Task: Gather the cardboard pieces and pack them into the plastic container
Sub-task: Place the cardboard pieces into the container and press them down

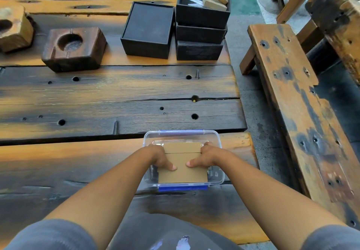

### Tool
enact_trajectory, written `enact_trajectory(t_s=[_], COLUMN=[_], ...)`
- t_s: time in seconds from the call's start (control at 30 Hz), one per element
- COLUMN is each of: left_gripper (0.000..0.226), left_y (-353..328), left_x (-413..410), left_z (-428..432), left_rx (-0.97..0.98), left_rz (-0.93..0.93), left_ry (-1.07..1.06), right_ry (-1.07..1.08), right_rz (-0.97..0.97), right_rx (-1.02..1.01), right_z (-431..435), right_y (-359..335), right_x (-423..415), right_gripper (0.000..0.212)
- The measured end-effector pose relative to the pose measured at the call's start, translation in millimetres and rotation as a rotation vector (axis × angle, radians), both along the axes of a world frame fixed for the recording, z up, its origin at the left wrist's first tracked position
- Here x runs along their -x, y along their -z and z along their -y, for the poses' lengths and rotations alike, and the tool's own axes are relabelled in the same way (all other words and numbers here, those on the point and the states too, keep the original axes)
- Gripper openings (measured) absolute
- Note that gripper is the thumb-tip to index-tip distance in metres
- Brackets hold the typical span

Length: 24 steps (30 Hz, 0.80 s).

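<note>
A clear plastic container (214, 135) with blue clips stands on the wooden table near its front right corner. A stack of brown cardboard pieces (182, 174) sits in its opening, the top piece folded across the middle. My left hand (162, 158) grips the stack's left side with the thumb lying on top. On the right side, my right hand (205, 155) holds it the same way. Both hands are inside the container's rim. The lower pieces in the stack are hidden.
At the table's far end are a black box (147, 29) and a pile of black trays (200, 33), the top one holding small boxes and papers. Two wooden blocks with round hollows (74, 48) lie at the left. A wooden bench (298, 103) runs along the right.
</note>
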<state>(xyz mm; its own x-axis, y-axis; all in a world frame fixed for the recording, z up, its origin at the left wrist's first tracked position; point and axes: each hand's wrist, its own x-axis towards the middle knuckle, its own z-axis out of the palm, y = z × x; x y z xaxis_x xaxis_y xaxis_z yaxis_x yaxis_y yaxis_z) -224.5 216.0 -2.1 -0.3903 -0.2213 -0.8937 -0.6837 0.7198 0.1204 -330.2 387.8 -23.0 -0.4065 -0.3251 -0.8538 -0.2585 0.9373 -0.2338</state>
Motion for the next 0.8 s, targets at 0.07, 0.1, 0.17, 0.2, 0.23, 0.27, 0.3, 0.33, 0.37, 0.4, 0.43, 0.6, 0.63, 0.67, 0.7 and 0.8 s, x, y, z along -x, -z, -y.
enact_trajectory(t_s=[0.07,0.1,0.17,0.2,0.23,0.27,0.3,0.33,0.37,0.4,0.43,0.6,0.63,0.67,0.7,0.8], left_gripper=[0.099,0.1,0.1,0.099,0.097,0.096,0.095,0.095,0.094,0.092,0.091,0.091,0.09,0.088,0.086,0.068], left_y=[1.4,1.9,1.4,1.7,1.0,-0.1,0.2,0.0,-1.7,-2.3,-4.9,-16.7,-21.2,-25.5,-29.3,-38.8], left_x=[-1.0,-1.1,-2.9,-4.3,-6.2,-8.6,-10.7,-13.3,-15.3,-16.3,-17.4,-26.3,-30.3,-35.3,-40.5,-64.7], left_z=[-3.9,-5.4,-9.1,-10.6,-13.2,-16.2,-17.6,-19.9,-22.9,-25.0,-27.4,-42.1,-48.6,-54.4,-60.7,-71.4], left_rx=[0.046,0.062,0.085,0.091,0.094,0.109,0.121,0.138,0.155,0.17,0.182,0.238,0.256,0.281,0.3,0.298], left_rz=[-0.011,-0.014,-0.028,-0.046,-0.068,-0.097,-0.116,-0.133,-0.143,-0.16,-0.172,-0.283,-0.304,-0.321,-0.328,-0.426], left_ry=[-0.006,-0.015,-0.04,-0.06,-0.082,-0.099,-0.105,-0.111,-0.121,-0.137,-0.155,-0.277,-0.285,-0.286,-0.291,-0.353], right_ry=[-0.013,-0.014,-0.003,0.003,0.007,0.005,0.007,0.009,0.016,0.027,0.053,0.136,0.125,0.115,0.111,0.167], right_rz=[-0.016,-0.025,-0.054,-0.068,-0.076,-0.09,-0.102,-0.115,-0.126,-0.142,-0.155,-0.302,-0.345,-0.392,-0.428,-0.526], right_rx=[-0.023,-0.031,-0.04,-0.043,-0.049,-0.048,-0.052,-0.05,-0.037,-0.011,0.016,0.186,0.224,0.268,0.294,0.37], right_z=[1.4,2.2,3.0,4.5,5.0,5.7,7.4,7.9,7.0,5.7,3.9,-3.4,-5.9,-7.5,-9.9,-18.3], right_y=[2.1,2.6,4.3,5.1,4.6,5.3,5.5,6.1,5.7,6.4,5.9,-5.4,-10.8,-15.5,-20.8,-34.9], right_x=[-1.5,-2.4,-4.9,-6.2,-8.0,-9.2,-10.6,-12.5,-14.8,-16.8,-19.7,-35.9,-42.2,-49.4,-56.9,-80.4], right_gripper=[0.109,0.11,0.11,0.111,0.112,0.113,0.113,0.113,0.109,0.105,0.102,0.112,0.115,0.115,0.112,0.098])
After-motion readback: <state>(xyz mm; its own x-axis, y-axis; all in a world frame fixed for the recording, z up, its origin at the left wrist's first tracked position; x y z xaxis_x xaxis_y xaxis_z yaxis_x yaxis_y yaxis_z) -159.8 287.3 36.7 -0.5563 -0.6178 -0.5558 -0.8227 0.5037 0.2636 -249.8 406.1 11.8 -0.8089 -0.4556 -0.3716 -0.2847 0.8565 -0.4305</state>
